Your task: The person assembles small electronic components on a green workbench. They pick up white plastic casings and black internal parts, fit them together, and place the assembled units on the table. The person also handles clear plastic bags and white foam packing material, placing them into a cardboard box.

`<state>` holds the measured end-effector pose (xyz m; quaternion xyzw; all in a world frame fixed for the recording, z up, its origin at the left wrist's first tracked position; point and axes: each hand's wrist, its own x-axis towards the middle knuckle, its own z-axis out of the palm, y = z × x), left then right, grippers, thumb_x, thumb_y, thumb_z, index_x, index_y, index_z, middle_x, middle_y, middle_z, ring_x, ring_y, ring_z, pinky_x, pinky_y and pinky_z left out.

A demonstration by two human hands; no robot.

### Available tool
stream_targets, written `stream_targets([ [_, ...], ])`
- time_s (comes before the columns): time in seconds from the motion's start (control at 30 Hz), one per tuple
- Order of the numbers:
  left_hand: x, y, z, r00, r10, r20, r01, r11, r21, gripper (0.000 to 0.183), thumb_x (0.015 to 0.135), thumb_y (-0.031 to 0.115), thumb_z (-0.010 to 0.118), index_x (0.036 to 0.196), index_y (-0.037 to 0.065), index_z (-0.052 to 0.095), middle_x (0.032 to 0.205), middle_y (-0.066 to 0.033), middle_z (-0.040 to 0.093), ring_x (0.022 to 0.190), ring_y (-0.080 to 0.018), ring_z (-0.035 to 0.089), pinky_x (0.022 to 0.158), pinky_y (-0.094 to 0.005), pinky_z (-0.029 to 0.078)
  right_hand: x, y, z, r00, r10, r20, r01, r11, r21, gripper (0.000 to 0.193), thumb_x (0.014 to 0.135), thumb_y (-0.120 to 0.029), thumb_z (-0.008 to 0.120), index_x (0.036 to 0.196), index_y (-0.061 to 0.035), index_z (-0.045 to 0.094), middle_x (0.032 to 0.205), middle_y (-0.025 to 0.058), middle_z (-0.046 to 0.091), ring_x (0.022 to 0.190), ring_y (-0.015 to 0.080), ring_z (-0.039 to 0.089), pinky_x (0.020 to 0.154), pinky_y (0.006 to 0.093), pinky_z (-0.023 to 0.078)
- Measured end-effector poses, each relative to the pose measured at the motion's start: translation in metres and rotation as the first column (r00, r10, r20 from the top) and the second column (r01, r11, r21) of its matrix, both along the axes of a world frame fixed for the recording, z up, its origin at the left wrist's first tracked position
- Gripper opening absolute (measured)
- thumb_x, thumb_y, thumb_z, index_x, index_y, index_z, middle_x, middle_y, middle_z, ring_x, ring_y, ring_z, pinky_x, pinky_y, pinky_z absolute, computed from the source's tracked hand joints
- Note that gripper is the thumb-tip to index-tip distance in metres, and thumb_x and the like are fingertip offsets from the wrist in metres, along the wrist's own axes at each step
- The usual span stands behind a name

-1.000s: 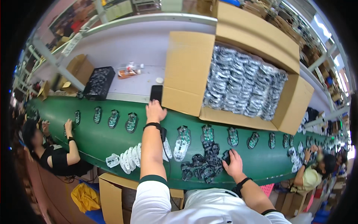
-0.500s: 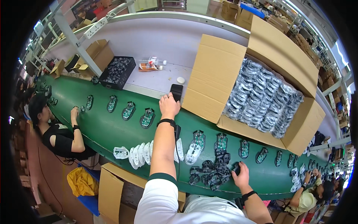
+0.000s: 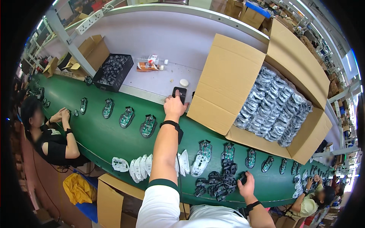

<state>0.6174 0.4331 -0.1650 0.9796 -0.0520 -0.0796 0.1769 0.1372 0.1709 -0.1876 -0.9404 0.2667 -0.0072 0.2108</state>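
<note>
My left hand (image 3: 175,107) reaches across the green work surface with its fingers apart. One fingertip touches the face of a black phone (image 3: 180,93) lying on the pale ledge. Near the front edge, my right hand (image 3: 246,186) has its fingers closed round a small black plastic part (image 3: 243,177), mostly hidden by the fingers. Just left of it lies a heap of similar black plastic parts (image 3: 216,184). White mouse shells (image 3: 141,167) stand in a row, partly behind my left forearm. One white shell (image 3: 199,165) leans on a black mouse base with a green circuit board (image 3: 205,148).
Mouse bases with circuit boards (image 3: 148,126) line the green surface (image 3: 91,129). A large open carton (image 3: 228,76) holds wrapped items at the back right. A black crate (image 3: 122,78), bottles (image 3: 149,67) and a white round object (image 3: 184,82) stand behind. A co-worker (image 3: 57,140) sits left.
My left hand has shifted slightly, and a finger now lies on the phone's face. My right hand stays beside the heap. The co-worker at left has brought both hands together. The view has shifted slightly.
</note>
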Motion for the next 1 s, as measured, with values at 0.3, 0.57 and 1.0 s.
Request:
stream_targets([
  [0.3,-0.011,0.017,-0.02,0.994,-0.044,0.1,0.051,0.997,-0.061,0.08,0.083,0.049,0.072,0.15,0.016,0.042,0.145,-0.0277,0.046,0.132,-0.041,0.05,0.1,-0.0477,0.051,0.0,0.002,0.003,1.0,-0.013,0.007,0.013,1.0,-0.008,0.059,0.074,-0.015,0.078,0.125,0.0003,0.052,0.137,0.0234,0.053,0.125,0.0427,0.05,0.108,0.0473,0.04],
  [0.57,-0.001,0.028,-0.023,0.999,-0.02,0.04,0.025,0.989,-0.144,0.085,0.081,0.048,0.074,0.15,0.012,0.041,0.145,-0.0266,0.046,0.132,-0.0378,0.05,0.102,-0.0471,0.05,-0.001,0.004,0.0,0.999,-0.034,0.037,0.034,0.999,-0.01,0.058,0.074,-0.015,0.077,0.125,0.0002,0.052,0.136,0.0237,0.053,0.124,0.0436,0.05,0.107,0.0481,0.04],
  [1.0,0.012,-0.009,-0.001,0.986,0.162,0.029,-0.158,0.982,-0.1,0.096,0.075,0.047,0.08,0.149,0.004,0.035,0.13,-0.0208,0.055,0.123,-0.0365,0.053,0.096,-0.049,0.05,-0.001,0.011,0.008,0.996,-0.083,0.013,0.083,0.996,0.007,0.058,0.075,-0.013,0.075,0.126,0.0014,0.051,0.138,0.0251,0.052,0.127,0.0433,0.049,0.11,0.047,0.038],
])
